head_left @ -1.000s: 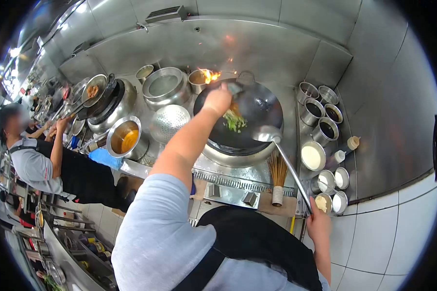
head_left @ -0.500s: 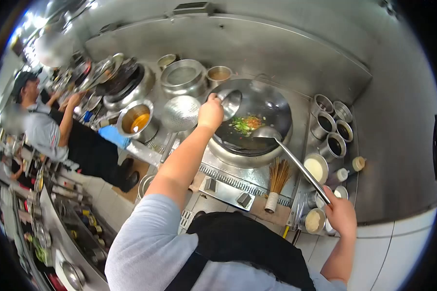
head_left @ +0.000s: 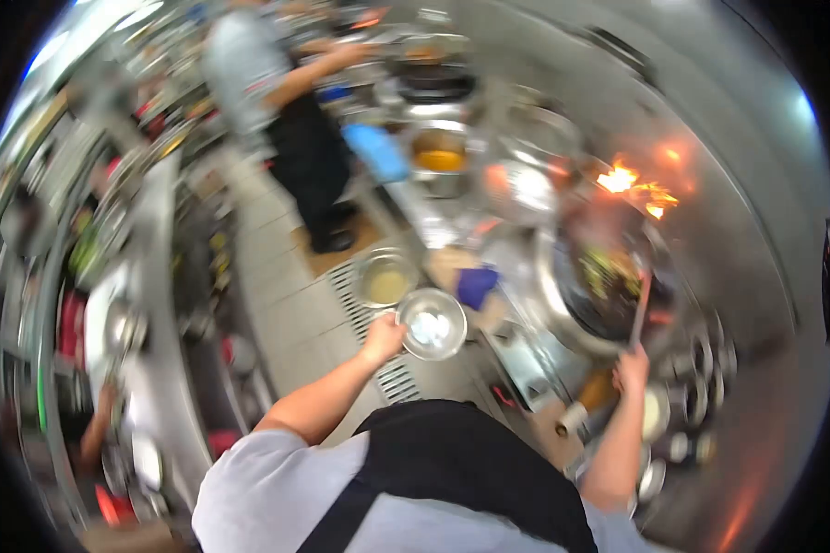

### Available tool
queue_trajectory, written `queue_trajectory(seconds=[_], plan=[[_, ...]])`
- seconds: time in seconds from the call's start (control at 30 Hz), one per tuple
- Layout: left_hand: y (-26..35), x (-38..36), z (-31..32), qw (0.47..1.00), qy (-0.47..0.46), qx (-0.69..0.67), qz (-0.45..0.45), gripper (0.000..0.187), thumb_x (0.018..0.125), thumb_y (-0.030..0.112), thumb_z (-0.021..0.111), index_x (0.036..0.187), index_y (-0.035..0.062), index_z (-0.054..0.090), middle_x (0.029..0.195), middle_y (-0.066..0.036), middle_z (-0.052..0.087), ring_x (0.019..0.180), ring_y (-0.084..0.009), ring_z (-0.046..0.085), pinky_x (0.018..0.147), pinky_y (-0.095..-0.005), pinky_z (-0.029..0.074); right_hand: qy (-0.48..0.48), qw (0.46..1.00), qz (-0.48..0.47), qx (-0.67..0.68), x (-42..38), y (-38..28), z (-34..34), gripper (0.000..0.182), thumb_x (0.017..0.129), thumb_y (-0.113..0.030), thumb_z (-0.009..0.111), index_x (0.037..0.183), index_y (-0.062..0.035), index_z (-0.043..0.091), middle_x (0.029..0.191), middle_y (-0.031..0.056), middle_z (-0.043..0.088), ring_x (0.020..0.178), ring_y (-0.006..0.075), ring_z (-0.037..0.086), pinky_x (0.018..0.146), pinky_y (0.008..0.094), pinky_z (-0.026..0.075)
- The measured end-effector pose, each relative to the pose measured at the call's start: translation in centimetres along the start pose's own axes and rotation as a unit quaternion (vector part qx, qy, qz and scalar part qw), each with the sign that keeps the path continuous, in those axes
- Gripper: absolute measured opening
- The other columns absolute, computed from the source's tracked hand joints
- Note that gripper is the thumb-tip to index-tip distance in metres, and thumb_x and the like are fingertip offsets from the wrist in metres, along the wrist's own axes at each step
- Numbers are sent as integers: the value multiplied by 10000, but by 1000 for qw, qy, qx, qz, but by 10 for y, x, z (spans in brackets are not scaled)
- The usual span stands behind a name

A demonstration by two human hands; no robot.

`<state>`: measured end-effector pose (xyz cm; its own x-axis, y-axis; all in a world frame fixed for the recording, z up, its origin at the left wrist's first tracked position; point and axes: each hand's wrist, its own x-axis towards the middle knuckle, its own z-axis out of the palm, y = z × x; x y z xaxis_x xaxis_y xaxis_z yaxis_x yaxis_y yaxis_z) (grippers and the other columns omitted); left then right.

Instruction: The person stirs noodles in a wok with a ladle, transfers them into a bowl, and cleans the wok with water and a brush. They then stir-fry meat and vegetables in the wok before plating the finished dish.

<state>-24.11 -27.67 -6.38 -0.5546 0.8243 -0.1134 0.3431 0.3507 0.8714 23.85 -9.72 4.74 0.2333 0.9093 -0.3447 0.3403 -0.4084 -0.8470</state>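
My left hand [head_left: 385, 338] is closed on the rim of a shiny metal bowl [head_left: 432, 324], held above the floor left of the stove. The bowl's inside faces up and shows bright reflections. My right hand [head_left: 631, 369] grips the handle of a ladle [head_left: 642, 309] that reaches into the wok [head_left: 588, 311]; its head is blurred and hard to make out. Greenish-yellow chopped food [head_left: 609, 275] lies in the wok. Orange flames [head_left: 632, 182] flare at the wok's far side.
A pot of orange liquid [head_left: 440, 158] and a round perforated strainer [head_left: 521, 191] sit left of the wok. A co-worker [head_left: 309, 138] stands at another stove. A bamboo brush [head_left: 581, 412] and sauce containers [head_left: 657, 412] are by my right arm. A steel counter [head_left: 154, 267] runs along the left.
My view has swung left. My left hand has carried the metal bowl from over the wok to the left. Flames have appeared at the wok, and the ladle handle now stands steeper.
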Motion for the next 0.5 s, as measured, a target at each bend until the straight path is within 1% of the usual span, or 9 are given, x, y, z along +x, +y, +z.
queue_trajectory(seconds=[0.07, 0.1, 0.13, 0.2, 0.27, 0.4, 0.43, 0.47, 0.5], plan=[[-53, -43, -44, 980, 32, -117, -159, 205, 785, 116, 545, 884, -17, 667, 662, -149, 644, 537, -214, 619, 569, -379, 511, -120, 992, -36, -15, -25, -15, 6, 457, 856, -64, 454, 1312, -101, 440, 476, -23, 350, 322, 88, 354, 274, 260, 257], [-40, -71, -80, 968, 65, -133, -203, 191, 793, 108, 539, 862, -34, 648, 643, -143, 633, 524, -209, 614, 532, -365, 509, -95, 989, -70, -93, -38, -18, 5, 454, 865, -77, 480, 1316, -107, 440, 481, -27, 374, 314, 78, 344, 269, 248, 254], [-56, -92, -107, 953, 116, -149, -236, 191, 793, 108, 539, 862, -34, 648, 643, -143, 633, 524, -209, 614, 532, -365, 509, -134, 983, -96, -77, -45, -12, -2, 483, 870, -71, 484, 1347, -116, 423, 490, -22, 393, 317, 78, 341, 274, 245, 264], [-80, -123, -156, 909, 192, -228, -291, 167, 805, 100, 526, 850, -33, 615, 636, -142, 621, 499, -209, 602, 463, -338, 490, -116, 991, -30, -58, -105, -42, 1, 449, 850, -35, 469, 1290, -120, 483, 492, 0, 413, 313, 102, 363, 279, 281, 295], [-107, -148, -207, 858, 320, -274, -294, 123, 813, 90, 510, 823, -17, 570, 625, -126, 594, 462, -210, 576, 416, -308, 470, -136, 981, -61, -121, -70, -32, 13, 456, 843, -30, 467, 1290, -119, 485, 496, 2, 417, 315, 103, 362, 281, 284, 294], [-174, -188, -302, 771, 515, -278, -250, 79, 797, 79, 510, 781, 4, 531, 621, -86, 553, 488, -203, 571, 427, -325, 463, -74, 944, -138, -290, 29, -26, 7, 487, 816, -11, 460, 1290, -118, 490, 512, 11, 435, 321, 106, 359, 289, 294, 288], [-172, -197, -325, 718, 581, -289, -250, 98, 790, 88, 513, 808, 0, 552, 681, -101, 587, 520, -213, 586, 434, -326, 465, -42, 934, -149, -321, 58, -5, -9, 495, 810, -6, 458, 1290, -118, 491, 516, 13, 440, 323, 106, 358, 291, 296, 286], [-209, -207, -350, 705, 595, -285, -260, 161, 803, 111, 515, 867, -24, 577, 753, -133, 616, 559, -247, 617, 463, -341, 503, -3, 924, -153, -349, 79, 17, -38, 502, 803, -1, 457, 1290, -118, 492, 520, 15, 444, 324, 107, 357, 293, 299, 285], [-215, -215, -373, 668, 636, -301, -243, 220, 822, 122, 518, 923, -61, 587, 798, -155, 634, 609, -258, 647, 487, -346, 535, 17, 930, -145, -337, 52, 14, -46, 533, 784, 6, 448, 1300, -123, 488, 535, 20, 455, 331, 108, 359, 300, 299, 282]])
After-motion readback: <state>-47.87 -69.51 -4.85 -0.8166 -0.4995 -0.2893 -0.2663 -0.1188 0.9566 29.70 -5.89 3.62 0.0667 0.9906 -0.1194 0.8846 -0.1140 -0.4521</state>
